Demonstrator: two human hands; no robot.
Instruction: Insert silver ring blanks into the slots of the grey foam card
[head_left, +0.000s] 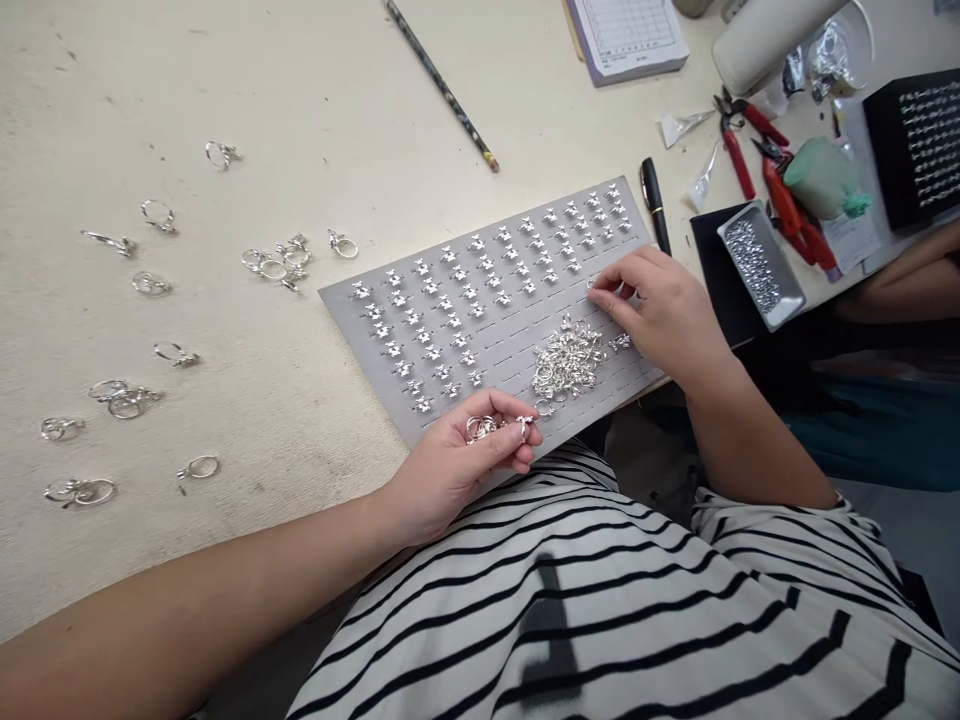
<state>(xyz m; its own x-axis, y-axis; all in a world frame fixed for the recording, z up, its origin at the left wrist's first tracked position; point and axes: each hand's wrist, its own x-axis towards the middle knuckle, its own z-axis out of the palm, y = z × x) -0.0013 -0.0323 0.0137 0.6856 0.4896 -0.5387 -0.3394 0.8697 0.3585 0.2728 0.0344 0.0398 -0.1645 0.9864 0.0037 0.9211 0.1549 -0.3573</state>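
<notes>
A grey slotted board lies slanted at the table edge, with rows of silver rings standing in its slots. On its lower right part rests a heap of loose rings. My left hand is closed round several silver rings, one of them pinched between thumb and forefinger at the board's near edge. Over the right part of the board, my right hand pinches a small silver ring against the surface; the fingers hide most of it.
Loose rings lie scattered on the table at left. Beyond the board are a pencil, a black pen and a notepad. Red-handled pliers, a tray of small metal pieces and another person's arm are at right.
</notes>
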